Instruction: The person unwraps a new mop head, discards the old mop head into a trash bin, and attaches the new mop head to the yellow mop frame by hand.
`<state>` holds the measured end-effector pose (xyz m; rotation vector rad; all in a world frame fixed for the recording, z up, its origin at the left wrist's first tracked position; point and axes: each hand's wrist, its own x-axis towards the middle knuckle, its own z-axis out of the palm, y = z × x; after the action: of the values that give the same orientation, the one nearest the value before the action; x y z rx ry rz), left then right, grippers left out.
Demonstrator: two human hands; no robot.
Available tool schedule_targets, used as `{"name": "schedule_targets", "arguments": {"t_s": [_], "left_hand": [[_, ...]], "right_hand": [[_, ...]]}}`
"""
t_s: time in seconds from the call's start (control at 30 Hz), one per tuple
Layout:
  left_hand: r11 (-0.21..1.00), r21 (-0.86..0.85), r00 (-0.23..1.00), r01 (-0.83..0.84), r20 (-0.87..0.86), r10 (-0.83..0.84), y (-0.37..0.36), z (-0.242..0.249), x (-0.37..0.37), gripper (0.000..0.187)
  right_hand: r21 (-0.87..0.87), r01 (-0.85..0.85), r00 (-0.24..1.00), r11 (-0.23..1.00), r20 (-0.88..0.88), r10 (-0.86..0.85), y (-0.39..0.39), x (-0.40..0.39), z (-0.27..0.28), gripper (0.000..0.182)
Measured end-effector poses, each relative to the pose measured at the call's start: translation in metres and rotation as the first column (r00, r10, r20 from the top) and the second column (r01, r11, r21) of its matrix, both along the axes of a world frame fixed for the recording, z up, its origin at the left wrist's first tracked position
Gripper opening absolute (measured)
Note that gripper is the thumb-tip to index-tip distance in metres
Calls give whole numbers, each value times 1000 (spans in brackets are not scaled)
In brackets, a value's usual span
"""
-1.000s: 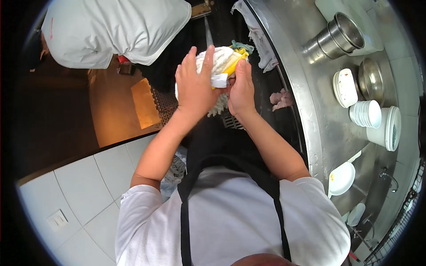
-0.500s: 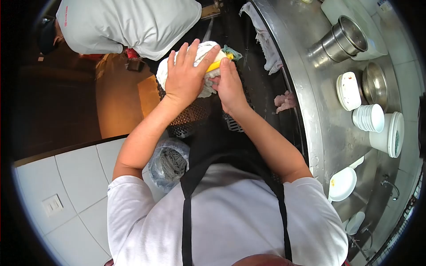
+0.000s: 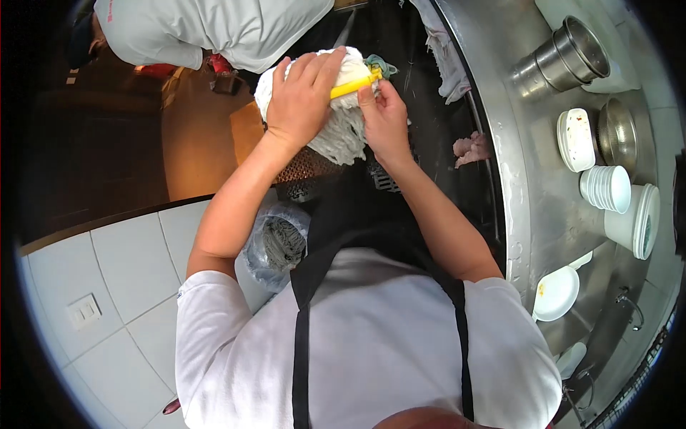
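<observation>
A white string mop head [image 3: 341,136] is up in front of me at the top middle, its strands hanging down. A yellow bar [image 3: 350,87] runs across it, with a bit of green cloth [image 3: 382,66] at the bar's right end. My left hand [image 3: 304,96] lies over the mop head's left side, fingers curved onto the white strands. At the right end of the yellow bar, my right hand [image 3: 387,120] pinches it with thumb and fingers. Part of the bar is hidden by my hands.
A co-worker in a light shirt [image 3: 214,28] bends at the upper left. Below stand a perforated dark basket [image 3: 304,168] and a plastic-lined bin [image 3: 271,247] holding grey strands. The steel counter [image 3: 500,93] on the right carries metal pots [image 3: 564,57], white bowls [image 3: 606,187] and tubs.
The mop head has tilted so more strands hang below the yellow bar. My right hand has shifted slightly right, and the bar shows more fully between my hands.
</observation>
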<state>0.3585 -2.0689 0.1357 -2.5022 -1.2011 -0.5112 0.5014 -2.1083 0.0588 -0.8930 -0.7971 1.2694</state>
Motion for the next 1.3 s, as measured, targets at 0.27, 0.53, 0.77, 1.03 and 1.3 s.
{"name": "schedule_targets", "arguments": {"t_s": [0.27, 0.53, 0.77, 1.03, 1.3], "left_hand": [[998, -49, 998, 29, -46, -31, 9, 3, -11, 89], [1000, 22, 1000, -18, -8, 18, 2, 8, -5, 75], [1000, 10, 996, -12, -92, 13, 6, 9, -11, 56], [999, 24, 994, -39, -101, 41, 6, 3, -18, 50], [998, 27, 990, -65, -123, 67, 4, 1, -21, 49]], "right_hand": [[-15, 51, 997, 999, -56, -52, 0, -15, -12, 25], [14, 114, 993, 993, 8, -114, -9, -24, -26, 22], [0, 131, 991, 991, 29, -131, 3, -25, -20, 27], [-129, 175, 984, 976, 29, -173, -18, -27, -22, 34], [108, -58, 994, 992, -83, 67, 4, -23, -17, 91]]}}
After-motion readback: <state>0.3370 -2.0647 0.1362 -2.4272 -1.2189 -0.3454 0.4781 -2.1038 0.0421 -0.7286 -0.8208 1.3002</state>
